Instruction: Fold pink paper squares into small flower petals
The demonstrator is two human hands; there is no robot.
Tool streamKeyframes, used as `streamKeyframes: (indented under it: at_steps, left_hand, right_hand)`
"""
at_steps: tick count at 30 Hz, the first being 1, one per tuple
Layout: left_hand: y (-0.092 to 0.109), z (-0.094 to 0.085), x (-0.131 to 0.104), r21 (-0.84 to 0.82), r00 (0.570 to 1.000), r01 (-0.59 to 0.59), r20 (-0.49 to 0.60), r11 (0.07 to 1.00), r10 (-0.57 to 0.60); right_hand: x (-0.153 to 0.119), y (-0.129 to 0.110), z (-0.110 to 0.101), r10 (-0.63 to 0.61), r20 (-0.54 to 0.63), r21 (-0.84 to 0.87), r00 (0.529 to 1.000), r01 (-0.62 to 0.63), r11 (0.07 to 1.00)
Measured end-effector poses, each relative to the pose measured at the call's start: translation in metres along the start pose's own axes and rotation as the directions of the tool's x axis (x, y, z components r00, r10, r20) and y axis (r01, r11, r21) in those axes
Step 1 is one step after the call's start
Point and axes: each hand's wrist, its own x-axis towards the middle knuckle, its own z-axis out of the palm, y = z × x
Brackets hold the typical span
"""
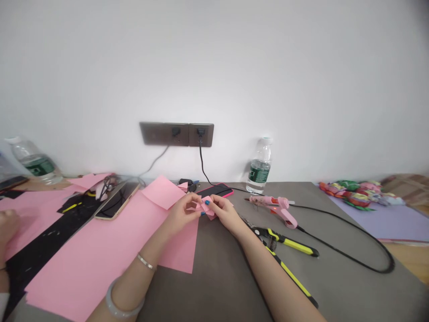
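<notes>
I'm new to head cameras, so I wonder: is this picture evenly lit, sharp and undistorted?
Head view: soft, fairly even light on the wall; top right corner darkens; the left bottle leans outward, probably wide-angle stretch; fine folds in the held paper look soft.

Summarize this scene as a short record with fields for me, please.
Hands: left hand and right hand, close together
Held: small pink paper piece, in both hands
Left side: large pink sheets; gold-edged phone
Right side: pink glue gun; pliers with yellow-and-black handles
Just beyond the hands: pink-edged phone
Wall: dark socket panel, two plugs inserted
</notes>
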Motion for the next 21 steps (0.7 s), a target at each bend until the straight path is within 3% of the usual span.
streamKeyframes:
  at_steps: [5, 11, 21]
  left_hand:
    - [0.0057, 0.0031, -0.0022, 0.11, 0.999, -0.031, 0.013, 0.993, 0.03]
    - [-0.0009, 0.0013, -0.0006, 0.101, 0.998, -0.028, -0.061, 0.994, 0.035]
    - [0.001, 0.001, -0.0007, 0.188, 0.998, -0.038, -0.042, 0.982, 0.047]
  right_hand:
    - [-0.0004, -0.0023, -0.0004, -0.014, 0.032, -0.023, 0.999, 0.015, 1.0]
    - [-0.0024, -0.0058, 0.0005, -0.017, 0.07, -0.045, 0.997, 0.02, 0.999]
    - [-0.0017, -0.0032, 0.0009, -0.055, 0.108, -0.054, 0.993, 0.061, 0.997]
